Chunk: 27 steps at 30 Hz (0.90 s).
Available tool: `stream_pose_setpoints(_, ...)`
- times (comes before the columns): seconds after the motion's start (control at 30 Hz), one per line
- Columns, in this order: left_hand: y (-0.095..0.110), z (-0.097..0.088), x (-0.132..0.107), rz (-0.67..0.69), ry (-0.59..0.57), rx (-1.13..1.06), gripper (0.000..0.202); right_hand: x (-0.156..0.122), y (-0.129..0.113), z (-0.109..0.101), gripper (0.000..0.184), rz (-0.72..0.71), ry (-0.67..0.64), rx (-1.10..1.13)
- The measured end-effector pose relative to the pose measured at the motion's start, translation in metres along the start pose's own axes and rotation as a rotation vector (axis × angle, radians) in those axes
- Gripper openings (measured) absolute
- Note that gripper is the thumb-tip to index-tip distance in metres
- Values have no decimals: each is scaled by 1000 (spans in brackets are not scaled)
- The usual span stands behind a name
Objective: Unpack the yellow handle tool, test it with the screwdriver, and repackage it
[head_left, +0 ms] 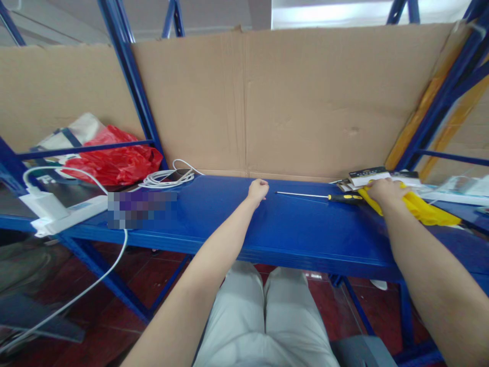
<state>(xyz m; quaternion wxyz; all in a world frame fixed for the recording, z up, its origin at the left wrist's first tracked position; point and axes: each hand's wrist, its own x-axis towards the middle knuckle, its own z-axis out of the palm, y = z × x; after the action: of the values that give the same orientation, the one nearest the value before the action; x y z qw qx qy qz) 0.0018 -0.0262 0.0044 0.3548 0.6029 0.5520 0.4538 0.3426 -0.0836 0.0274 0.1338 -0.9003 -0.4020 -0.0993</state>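
My left hand [259,190] is closed over the middle of the blue shelf [298,229]; whatever its curled fingers hold, if anything, is hidden. To its right lies a long screwdriver [346,198] with a black and yellow handle, its thin shaft pointing left. My right hand [385,192] is closed on a crumpled yellow bag-like piece [431,209], just past the handle's end. Its fingertips are partly hidden. Behind that hand is a small pile of printed cards or packets [369,176], black and white.
Cardboard [305,102] backs the shelf between blue posts [132,86]. At left are a coiled white cable [164,178], a red plastic bag [118,158] and a white power strip [82,211] with a charger [46,206]. A blurred-out patch [141,206] hides something there.
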Motion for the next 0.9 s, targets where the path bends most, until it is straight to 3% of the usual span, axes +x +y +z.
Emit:
stream_pose_setpoints(0.67,-1,-1,2,46,-15,105,24,-27,-2,-16,45,-87,-75,-16)
stream_pose_setpoints(0.8,-2,0,3,55,-9,114,24,-26,-7,-18,40,-182,14,-27)
stream_pose_setpoints(0.9,-1,0,2,55,-7,118,25,-20,-13,-14,35,-393,-41,59)
